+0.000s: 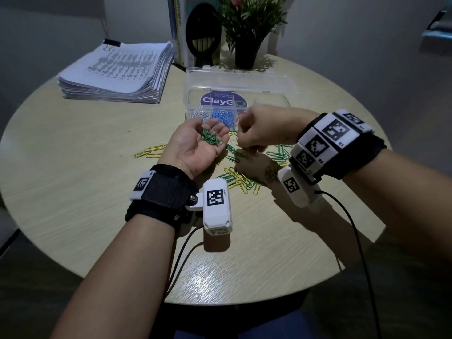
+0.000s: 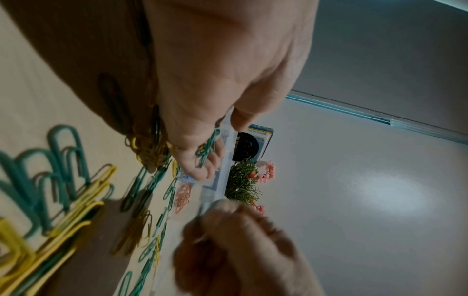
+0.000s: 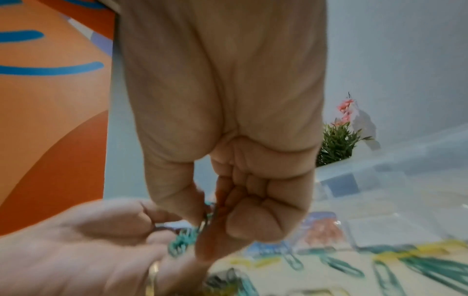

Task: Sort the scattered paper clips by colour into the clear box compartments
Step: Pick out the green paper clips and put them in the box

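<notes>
Head view: the left hand (image 1: 195,145) was held palm up above the round table (image 1: 73,192), its fingers (image 1: 210,126) spread and relaxed, with a small heap of green paper clips (image 1: 211,139) cradled on the palm. The right hand (image 1: 264,129) was placed just beside it, fingers curled; in the right wrist view a green clip (image 3: 206,217) was seen pinched between thumb and forefinger over the left palm. Loose green and yellow paper clips (image 1: 242,181) were scattered on the table beneath and between both hands, the wire shapes thin, glossy and tangled together. The clear box (image 1: 244,79) was set just beyond the hands with its lid open; silver clips (image 1: 199,113) were held in the left compartment and blue clips (image 1: 223,116) in the one beside it. Pink clips (image 2: 183,197) in a further compartment were shown by the left wrist view. A purple round label reading "ClayG", partly hidden, was seen through the box. Behind, a stack of printed papers (image 1: 117,72) and a potted plant (image 1: 247,28) were set.
</notes>
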`<state>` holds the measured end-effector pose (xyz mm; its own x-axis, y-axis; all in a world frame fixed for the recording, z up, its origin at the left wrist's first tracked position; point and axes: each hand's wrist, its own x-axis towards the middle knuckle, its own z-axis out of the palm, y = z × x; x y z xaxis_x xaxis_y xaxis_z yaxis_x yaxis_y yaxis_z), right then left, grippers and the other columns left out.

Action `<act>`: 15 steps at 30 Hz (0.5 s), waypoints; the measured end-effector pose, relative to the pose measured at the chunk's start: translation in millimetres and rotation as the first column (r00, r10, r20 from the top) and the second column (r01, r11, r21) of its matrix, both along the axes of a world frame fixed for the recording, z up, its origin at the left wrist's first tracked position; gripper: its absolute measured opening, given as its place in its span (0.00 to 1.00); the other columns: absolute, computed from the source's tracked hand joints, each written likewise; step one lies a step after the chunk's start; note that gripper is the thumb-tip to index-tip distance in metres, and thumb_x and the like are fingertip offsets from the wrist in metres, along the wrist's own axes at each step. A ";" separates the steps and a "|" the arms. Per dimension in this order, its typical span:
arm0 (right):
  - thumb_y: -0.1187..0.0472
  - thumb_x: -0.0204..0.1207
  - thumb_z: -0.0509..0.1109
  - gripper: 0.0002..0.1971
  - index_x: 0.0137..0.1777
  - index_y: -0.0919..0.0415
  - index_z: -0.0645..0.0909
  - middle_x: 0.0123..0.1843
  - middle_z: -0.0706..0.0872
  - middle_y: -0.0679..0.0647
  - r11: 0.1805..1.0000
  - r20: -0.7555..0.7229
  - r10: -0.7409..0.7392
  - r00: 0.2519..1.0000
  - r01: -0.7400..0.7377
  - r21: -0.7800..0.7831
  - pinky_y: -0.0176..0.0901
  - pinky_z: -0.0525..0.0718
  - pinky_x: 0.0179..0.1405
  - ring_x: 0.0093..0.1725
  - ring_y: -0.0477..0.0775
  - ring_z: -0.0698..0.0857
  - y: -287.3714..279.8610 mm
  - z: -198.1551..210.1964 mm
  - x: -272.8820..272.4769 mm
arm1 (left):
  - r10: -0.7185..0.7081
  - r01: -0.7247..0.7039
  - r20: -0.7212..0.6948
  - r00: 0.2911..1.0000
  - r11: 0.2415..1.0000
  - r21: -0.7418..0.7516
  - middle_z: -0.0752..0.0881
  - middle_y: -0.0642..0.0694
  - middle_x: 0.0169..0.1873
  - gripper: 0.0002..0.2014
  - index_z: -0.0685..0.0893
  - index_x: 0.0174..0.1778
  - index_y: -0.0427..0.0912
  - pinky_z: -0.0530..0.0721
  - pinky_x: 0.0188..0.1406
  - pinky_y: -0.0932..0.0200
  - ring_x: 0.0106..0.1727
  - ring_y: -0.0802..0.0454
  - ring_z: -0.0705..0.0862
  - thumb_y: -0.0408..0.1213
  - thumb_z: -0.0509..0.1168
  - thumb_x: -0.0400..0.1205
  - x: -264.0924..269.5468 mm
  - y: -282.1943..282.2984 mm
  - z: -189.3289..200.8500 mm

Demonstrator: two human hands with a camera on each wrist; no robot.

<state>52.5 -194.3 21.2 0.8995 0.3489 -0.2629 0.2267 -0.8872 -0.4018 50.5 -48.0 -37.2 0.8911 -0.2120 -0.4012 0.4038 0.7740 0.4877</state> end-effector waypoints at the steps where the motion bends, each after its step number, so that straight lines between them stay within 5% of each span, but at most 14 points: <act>1: 0.63 0.76 0.70 0.07 0.37 0.62 0.83 0.35 0.88 0.58 0.996 0.003 -0.018 1.000 0.017 0.089 0.47 0.87 0.40 0.33 0.51 0.86 2.2 3.5 1.5 | -0.005 0.005 -0.004 1.000 1.000 0.002 0.81 0.37 0.42 0.17 0.79 0.46 0.32 0.81 0.45 0.53 0.44 0.46 0.81 0.40 0.50 0.88 -0.9 -1.6 0.5; 7: 0.59 0.75 0.75 0.09 0.48 0.66 0.88 0.37 0.90 0.60 0.984 0.119 0.009 0.993 -0.030 0.177 0.30 0.82 0.24 0.28 0.47 0.83 23.6 8.3 9.1 | -0.020 0.020 0.007 1.000 0.999 -0.051 0.84 0.35 0.36 0.18 0.77 0.44 0.30 0.80 0.51 0.51 0.42 0.43 0.81 0.39 0.48 0.89 -6.0 -6.6 2.2; 10: 0.61 0.76 0.73 0.08 0.48 0.67 0.88 0.35 0.89 0.58 0.987 0.176 -0.015 0.984 -0.014 0.160 0.35 0.81 0.25 0.27 0.49 0.83 20.8 9.8 10.0 | -0.015 0.014 -0.003 1.000 0.999 -0.043 0.84 0.34 0.40 0.19 0.79 0.48 0.29 0.81 0.51 0.50 0.45 0.43 0.82 0.39 0.47 0.89 -4.1 -5.7 0.4; 15: 0.68 0.74 0.72 0.04 0.44 0.65 0.89 0.30 0.87 0.52 0.996 0.129 -0.055 0.990 0.064 -0.062 0.32 0.82 0.24 0.23 0.43 0.81 10.2 -4.5 11.3 | 0.029 -0.030 -0.021 0.999 0.998 -0.058 0.81 0.35 0.44 0.20 0.78 0.48 0.29 0.78 0.57 0.48 0.48 0.42 0.81 0.41 0.47 0.89 1.7 4.0 0.0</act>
<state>63.8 -184.2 16.7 0.9458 0.2794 -0.1658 0.2181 -0.9243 -0.3132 52.2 -44.1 -37.2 0.8893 -0.2093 -0.4067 0.3895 0.8126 0.4335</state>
